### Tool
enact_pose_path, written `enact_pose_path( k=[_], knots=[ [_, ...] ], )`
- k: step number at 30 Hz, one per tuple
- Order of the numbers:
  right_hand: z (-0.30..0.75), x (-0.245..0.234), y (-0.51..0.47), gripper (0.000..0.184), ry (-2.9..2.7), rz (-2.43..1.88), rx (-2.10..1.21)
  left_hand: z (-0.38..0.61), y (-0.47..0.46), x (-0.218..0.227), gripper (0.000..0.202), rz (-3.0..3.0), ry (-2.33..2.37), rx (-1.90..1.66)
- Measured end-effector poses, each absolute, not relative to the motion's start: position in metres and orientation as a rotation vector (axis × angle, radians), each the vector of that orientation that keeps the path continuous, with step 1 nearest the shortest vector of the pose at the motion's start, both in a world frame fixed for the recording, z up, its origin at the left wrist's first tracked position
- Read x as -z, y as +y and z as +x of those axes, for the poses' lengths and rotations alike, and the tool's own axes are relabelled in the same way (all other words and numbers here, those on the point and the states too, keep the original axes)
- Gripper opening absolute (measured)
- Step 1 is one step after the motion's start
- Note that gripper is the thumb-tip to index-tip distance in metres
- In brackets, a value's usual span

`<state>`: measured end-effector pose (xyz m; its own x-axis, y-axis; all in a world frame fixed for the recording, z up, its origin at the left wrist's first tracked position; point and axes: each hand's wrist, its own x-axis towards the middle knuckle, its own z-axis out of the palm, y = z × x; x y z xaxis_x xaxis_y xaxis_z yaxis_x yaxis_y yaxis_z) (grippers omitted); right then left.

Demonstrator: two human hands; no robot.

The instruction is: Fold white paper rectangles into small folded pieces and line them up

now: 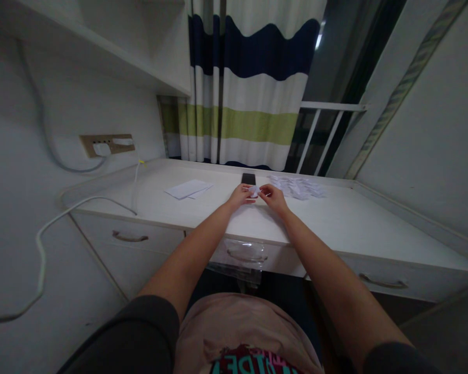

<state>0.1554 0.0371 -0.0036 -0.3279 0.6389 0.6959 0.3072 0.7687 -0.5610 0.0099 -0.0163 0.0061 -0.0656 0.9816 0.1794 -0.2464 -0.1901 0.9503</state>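
Observation:
Between my hands, just above the white desk, is a small piece of folded white paper (pixel 254 191). My left hand (pixel 242 195) pinches its left side, and the fingers of my right hand (pixel 272 195) close on its right edge. The exact shape of the folded paper is too small to make out. Behind my hands lies a dark phone-like rectangle (pixel 248 178). Right of my right hand is a spread pile of small folded white papers (pixel 296 187). Flat white paper sheets (pixel 189 189) lie to the left, apart from my left hand.
The desk (pixel 335 223) has drawers along its front, with a clear plastic bag (pixel 244 252) hanging at the middle one. A white cable (pixel 42 254) runs over the left end from a wall socket (pixel 107 144). A striped curtain (pixel 257 93) hangs behind.

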Motion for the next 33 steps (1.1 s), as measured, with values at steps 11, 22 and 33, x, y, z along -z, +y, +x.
enact_pose_path(
  k=[11, 22, 33],
  knots=[
    [0.153, 0.002, 0.035, 0.040, -1.912, -0.683, -0.536, 0.010, -0.012, -0.004, 0.010, 1.219, 1.028, -1.488],
    [0.152, 0.006, 0.040, 0.036, -1.913, -0.672, -0.625, 0.012, -0.017, -0.008, 0.004, 1.255, 0.942, -1.399],
    [0.155, 0.011, 0.054, 0.032, -1.827, -0.751, -0.411, 0.012, -0.009, -0.005, 0.005, 1.260, 1.093, -1.371]
  ],
)
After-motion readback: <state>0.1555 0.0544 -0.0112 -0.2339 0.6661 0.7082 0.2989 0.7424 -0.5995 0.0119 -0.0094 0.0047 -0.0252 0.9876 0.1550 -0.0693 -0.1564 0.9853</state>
